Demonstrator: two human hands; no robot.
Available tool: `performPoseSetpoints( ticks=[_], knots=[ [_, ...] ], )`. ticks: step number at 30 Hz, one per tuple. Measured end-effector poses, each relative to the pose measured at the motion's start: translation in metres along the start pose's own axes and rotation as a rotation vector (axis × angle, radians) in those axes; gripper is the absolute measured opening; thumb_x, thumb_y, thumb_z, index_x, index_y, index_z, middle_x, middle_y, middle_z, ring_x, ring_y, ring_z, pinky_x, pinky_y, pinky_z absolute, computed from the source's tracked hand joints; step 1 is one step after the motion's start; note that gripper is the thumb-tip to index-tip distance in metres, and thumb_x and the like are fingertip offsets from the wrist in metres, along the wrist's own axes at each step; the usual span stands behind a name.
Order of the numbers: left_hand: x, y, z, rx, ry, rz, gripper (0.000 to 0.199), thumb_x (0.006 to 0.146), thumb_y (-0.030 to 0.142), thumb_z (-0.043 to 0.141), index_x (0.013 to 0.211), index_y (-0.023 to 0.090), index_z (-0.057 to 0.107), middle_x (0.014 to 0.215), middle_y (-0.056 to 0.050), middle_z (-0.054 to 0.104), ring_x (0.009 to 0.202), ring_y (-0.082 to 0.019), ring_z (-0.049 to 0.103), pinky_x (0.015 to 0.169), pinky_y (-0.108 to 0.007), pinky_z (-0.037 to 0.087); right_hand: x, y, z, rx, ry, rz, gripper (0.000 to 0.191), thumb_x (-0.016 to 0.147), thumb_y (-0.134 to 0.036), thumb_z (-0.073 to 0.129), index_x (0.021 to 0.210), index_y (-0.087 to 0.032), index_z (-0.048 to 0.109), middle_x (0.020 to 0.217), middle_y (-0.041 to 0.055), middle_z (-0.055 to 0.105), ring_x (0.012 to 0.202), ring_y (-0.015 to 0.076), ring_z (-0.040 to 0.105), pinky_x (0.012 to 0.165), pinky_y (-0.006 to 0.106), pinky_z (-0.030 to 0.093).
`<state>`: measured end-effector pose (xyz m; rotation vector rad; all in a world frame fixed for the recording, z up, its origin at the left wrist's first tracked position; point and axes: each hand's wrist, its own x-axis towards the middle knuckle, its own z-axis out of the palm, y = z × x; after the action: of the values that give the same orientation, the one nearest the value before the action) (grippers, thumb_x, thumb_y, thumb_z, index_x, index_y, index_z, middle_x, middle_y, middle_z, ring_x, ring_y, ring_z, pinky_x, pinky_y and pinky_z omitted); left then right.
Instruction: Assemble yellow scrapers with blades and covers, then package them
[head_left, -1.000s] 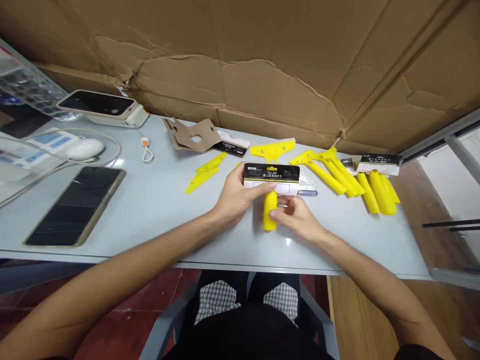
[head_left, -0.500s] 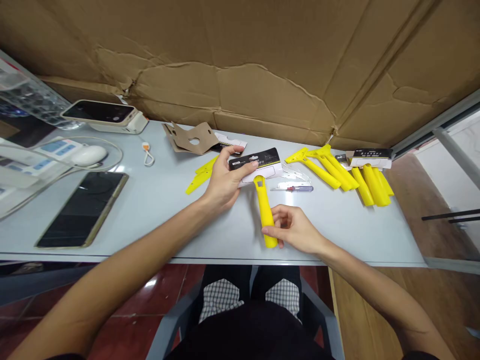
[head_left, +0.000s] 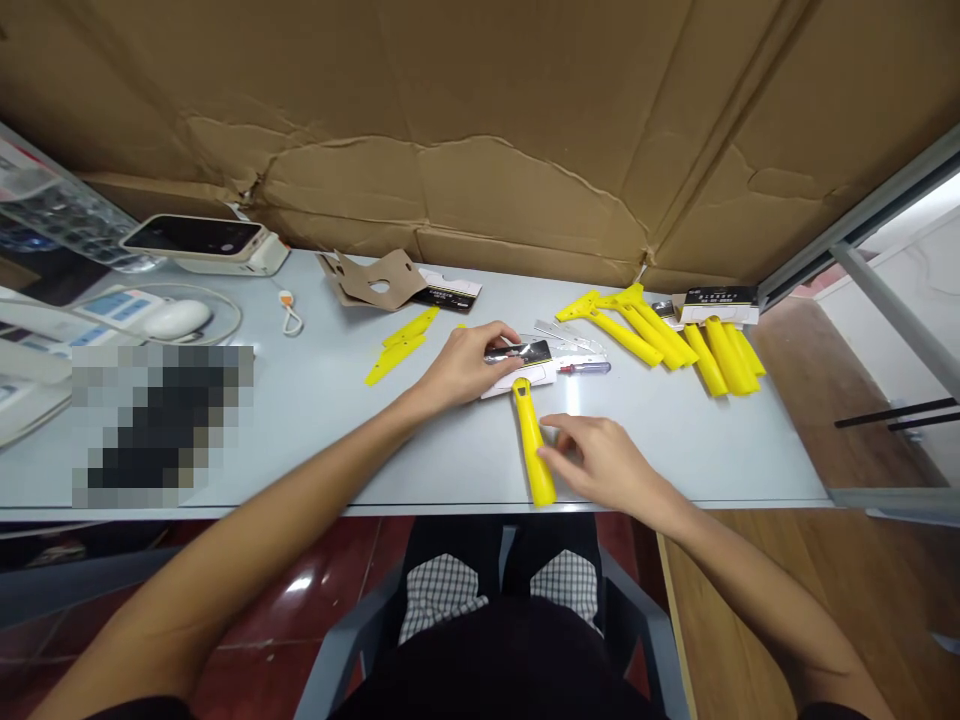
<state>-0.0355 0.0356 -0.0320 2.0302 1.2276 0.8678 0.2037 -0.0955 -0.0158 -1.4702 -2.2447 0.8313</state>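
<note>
In front of me is a yellow handle, its upper end tucked into a black-and-white cardboard header card. My left hand pinches this card between thumb and fingers. Beside the handle's lower part is my right hand, its thumb and forefinger apart; whether a fingertip touches the handle is hard to tell. Just beyond the card lie a small screwdriver with a clear purplish grip and thin see-through and metallic pieces. Two flat yellow pieces rest left of my left hand.
To the right lie several yellow scraper-shaped handles and a carded group of yellow handles. Folded brown cardboard and another printed card are at the back. A phone on a white stand and a white cable are left.
My left hand has lowered the card toward the table, and the handle now appears to lie there. My right hand has loosened from the handle's lower end, its fingers parting.
</note>
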Motion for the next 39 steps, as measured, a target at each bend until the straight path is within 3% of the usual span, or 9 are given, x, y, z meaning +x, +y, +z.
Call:
performPoseSetpoints(
  ticks=[2, 4, 7, 10, 16, 20, 26, 31, 39],
  knots=[
    [0.000, 0.001, 0.002, 0.046, -0.043, 0.055, 0.021, 0.088, 0.037, 0.074, 0.105, 0.025, 0.078, 0.094, -0.008, 0.078, 0.086, -0.028, 0.068, 0.088, -0.043, 0.051, 0.007, 0.014, -0.005, -0.186, 0.150, -0.060, 0.028, 0.107, -0.034, 0.054, 0.118, -0.022, 0.076, 0.105, 0.0100, 0.077, 0.091, 0.0264, 0.069, 0.081, 0.043, 0.052],
    [0.000, 0.002, 0.003, 0.070, -0.054, 0.088, 0.019, 0.088, 0.035, 0.073, 0.104, 0.025, 0.078, 0.092, -0.007, 0.077, 0.086, -0.029, 0.066, 0.091, -0.044, 0.049, 0.021, 0.032, -0.011, -0.373, 0.313, -0.115, 0.032, 0.108, -0.031, 0.052, 0.125, -0.020, 0.076, 0.116, 0.0144, 0.076, 0.110, 0.0330, 0.064, 0.087, 0.046, 0.049],
    [0.003, 0.002, 0.003, 0.103, -0.053, 0.122, 0.020, 0.089, 0.034, 0.072, 0.106, 0.025, 0.078, 0.093, -0.008, 0.077, 0.091, -0.032, 0.062, 0.095, -0.046, 0.047, 0.044, 0.057, -0.022, -0.561, 0.327, -0.220, 0.033, 0.108, -0.030, 0.055, 0.136, -0.026, 0.073, 0.131, 0.0124, 0.074, 0.117, 0.0349, 0.057, 0.091, 0.048, 0.043],
    [0.006, 0.000, 0.006, 0.149, -0.039, 0.152, 0.021, 0.092, 0.034, 0.068, 0.107, 0.024, 0.078, 0.099, -0.011, 0.077, 0.098, -0.034, 0.058, 0.101, -0.052, 0.042, 0.061, 0.072, -0.029, -0.619, 0.271, -0.275, 0.031, 0.110, -0.031, 0.053, 0.130, -0.027, 0.076, 0.125, 0.0108, 0.076, 0.114, 0.0327, 0.057, 0.089, 0.046, 0.039],
    [0.011, -0.005, 0.019, 0.215, -0.025, 0.218, 0.025, 0.099, 0.037, 0.059, 0.103, 0.023, 0.080, 0.110, -0.016, 0.075, 0.112, -0.038, 0.057, 0.106, -0.057, 0.038, 0.062, 0.088, -0.034, -0.621, 0.331, -0.159, 0.032, 0.110, -0.026, 0.049, 0.117, -0.018, 0.079, 0.104, 0.0133, 0.077, 0.100, 0.0302, 0.061, 0.085, 0.043, 0.040],
    [0.011, -0.001, 0.009, 0.210, -0.007, 0.258, 0.035, 0.105, 0.037, 0.049, 0.111, 0.021, 0.080, 0.124, -0.016, 0.074, 0.120, -0.037, 0.058, 0.108, -0.054, 0.041, 0.059, 0.092, -0.035, -0.638, 0.388, -0.077, 0.033, 0.108, -0.026, 0.048, 0.117, -0.016, 0.077, 0.104, 0.0166, 0.076, 0.101, 0.0340, 0.062, 0.084, 0.046, 0.042],
    [-0.054, 0.008, -0.022, 0.282, 0.068, 0.235, 0.040, 0.106, 0.035, 0.050, 0.137, 0.020, 0.071, 0.145, -0.017, 0.068, 0.139, -0.038, 0.056, 0.121, -0.058, 0.039, 0.034, 0.067, -0.031, -0.561, 0.487, -0.157, 0.046, 0.108, -0.031, 0.049, 0.150, -0.012, 0.058, 0.143, 0.0220, 0.068, 0.135, 0.0398, 0.057, 0.106, 0.057, 0.048],
    [-0.128, 0.009, -0.013, 0.477, 0.060, 0.105, 0.056, 0.108, 0.044, 0.048, 0.157, 0.018, 0.053, 0.168, -0.021, 0.047, 0.159, -0.044, 0.038, 0.125, -0.068, 0.031, -0.005, 0.042, -0.004, -0.445, 0.391, -0.194, 0.066, 0.108, -0.040, 0.052, 0.163, -0.006, 0.042, 0.164, 0.0250, 0.050, 0.157, 0.0383, 0.043, 0.127, 0.058, 0.040],
    [-0.141, 0.010, 0.010, 0.796, -0.053, -0.016, 0.056, 0.114, 0.041, 0.032, 0.162, 0.017, 0.046, 0.176, -0.013, 0.036, 0.164, -0.036, 0.031, 0.131, -0.066, 0.024, -0.014, 0.036, 0.022, -0.553, 0.141, -0.005, 0.075, 0.111, -0.055, 0.037, 0.167, -0.006, 0.037, 0.176, 0.0192, 0.032, 0.166, 0.0363, 0.024, 0.135, 0.059, 0.023]
  ],
)
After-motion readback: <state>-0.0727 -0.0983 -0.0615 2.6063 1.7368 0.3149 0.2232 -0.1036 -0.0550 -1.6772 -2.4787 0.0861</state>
